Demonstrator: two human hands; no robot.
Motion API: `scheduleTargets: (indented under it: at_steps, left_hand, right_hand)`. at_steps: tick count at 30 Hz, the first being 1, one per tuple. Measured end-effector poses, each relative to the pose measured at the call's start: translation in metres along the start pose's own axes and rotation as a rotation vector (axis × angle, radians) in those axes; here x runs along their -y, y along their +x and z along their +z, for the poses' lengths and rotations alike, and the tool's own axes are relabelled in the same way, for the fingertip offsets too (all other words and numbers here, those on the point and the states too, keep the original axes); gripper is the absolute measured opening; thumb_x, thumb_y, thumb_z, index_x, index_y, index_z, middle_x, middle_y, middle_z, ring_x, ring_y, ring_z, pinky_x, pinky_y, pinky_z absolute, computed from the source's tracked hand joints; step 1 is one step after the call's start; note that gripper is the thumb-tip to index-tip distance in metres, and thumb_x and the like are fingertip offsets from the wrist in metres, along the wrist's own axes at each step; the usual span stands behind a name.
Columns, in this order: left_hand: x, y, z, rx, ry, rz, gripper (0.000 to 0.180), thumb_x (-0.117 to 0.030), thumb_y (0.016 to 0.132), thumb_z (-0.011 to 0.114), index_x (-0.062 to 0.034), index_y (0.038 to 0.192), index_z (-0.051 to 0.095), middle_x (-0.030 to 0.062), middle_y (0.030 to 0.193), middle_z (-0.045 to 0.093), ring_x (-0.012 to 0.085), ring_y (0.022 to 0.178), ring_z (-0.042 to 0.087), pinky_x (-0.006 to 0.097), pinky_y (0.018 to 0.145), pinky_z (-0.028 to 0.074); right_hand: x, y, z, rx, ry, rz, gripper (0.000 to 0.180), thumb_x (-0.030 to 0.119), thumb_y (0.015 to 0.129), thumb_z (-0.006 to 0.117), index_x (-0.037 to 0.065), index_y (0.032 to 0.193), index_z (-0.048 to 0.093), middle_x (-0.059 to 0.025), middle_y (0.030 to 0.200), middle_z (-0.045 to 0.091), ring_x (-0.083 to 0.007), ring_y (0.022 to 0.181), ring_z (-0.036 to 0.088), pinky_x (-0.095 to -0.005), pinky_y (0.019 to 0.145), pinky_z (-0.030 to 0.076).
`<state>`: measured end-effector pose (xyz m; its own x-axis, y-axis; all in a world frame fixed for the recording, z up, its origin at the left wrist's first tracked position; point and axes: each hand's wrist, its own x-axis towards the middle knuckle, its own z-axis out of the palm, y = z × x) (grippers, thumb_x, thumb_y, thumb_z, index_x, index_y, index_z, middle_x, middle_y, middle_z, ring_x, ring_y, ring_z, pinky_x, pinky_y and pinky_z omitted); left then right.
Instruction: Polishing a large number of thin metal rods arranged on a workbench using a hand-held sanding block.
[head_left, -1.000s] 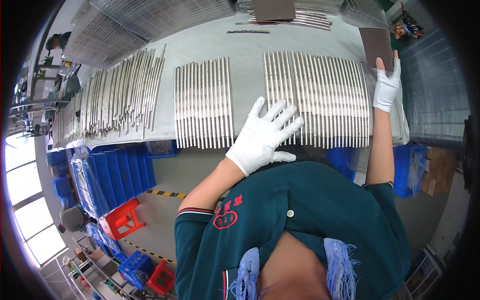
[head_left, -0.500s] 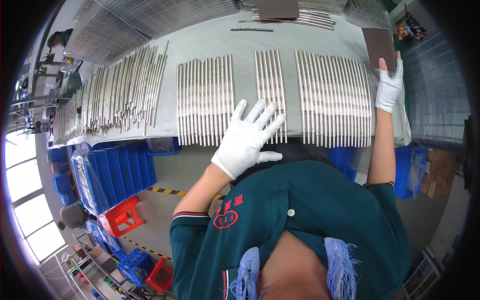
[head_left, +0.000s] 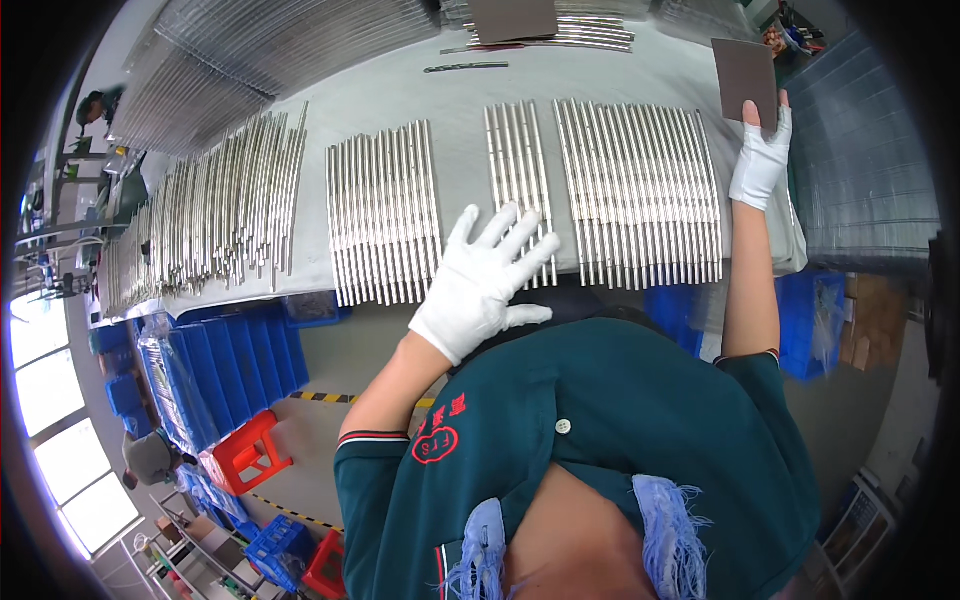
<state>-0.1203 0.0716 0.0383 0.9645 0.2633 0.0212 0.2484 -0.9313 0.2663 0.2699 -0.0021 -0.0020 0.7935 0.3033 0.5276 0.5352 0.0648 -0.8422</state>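
My left hand (head_left: 480,285), in a white glove, lies with fingers spread over the near ends of a small group of metal rods (head_left: 515,150). It grips nothing. In my right hand (head_left: 762,165), whose white glove leaves the thumb and a fingertip bare, is a brown sheet like sandpaper (head_left: 745,80), pinched at its lower edge. That hand is beside the right end of a wider row of silvery rods (head_left: 640,190). Another row of rods (head_left: 380,215) lies left of my left hand.
A large uneven batch of rods (head_left: 220,205) covers the table's left part. A drill bit (head_left: 466,67) and another brown sheet (head_left: 512,18) on more rods lie at the back. Clear plastic trays (head_left: 300,45) are stacked behind. Blue crates (head_left: 235,350) and a red stool (head_left: 245,452) stand below.
The whole view has shifted and turned slightly. My right hand has lifted the brown sheet a little, and it is tilted differently. My left hand is still spread over the rods.
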Motion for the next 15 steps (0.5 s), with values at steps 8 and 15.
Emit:
scheduleTargets:
  at_steps: [8, 15]
  left_hand:
    - [-0.005, 0.018, -0.005, 0.009, 0.077, 0.03, 0.09, -0.062, 0.076, 0.071, -0.0108, 0.146, 0.047, 0.0206, 0.147, 0.047, 0.0392, 0.139, 0.043, 0.057, 0.114, 0.029]
    - [-0.023, 0.061, 0.018, 0.025, -0.079, 0.236, 0.091, -0.064, 0.079, 0.068, -0.0133, 0.15, 0.042, 0.0201, 0.15, 0.045, 0.0374, 0.142, 0.039, 0.057, 0.118, 0.024]
  right_hand:
    - [0.004, -0.004, 0.003, 0.052, 0.068, -0.027, 0.067, 0.017, 0.093, 0.074, 0.004, 0.15, 0.042, -0.0124, 0.138, 0.057, -0.0198, 0.123, 0.056, -0.0321, 0.107, 0.043]
    - [0.004, -0.004, 0.004, 0.056, 0.135, -0.002, 0.068, 0.013, 0.092, 0.076, 0.003, 0.15, 0.042, -0.0126, 0.138, 0.058, -0.0196, 0.122, 0.058, -0.0325, 0.106, 0.045]
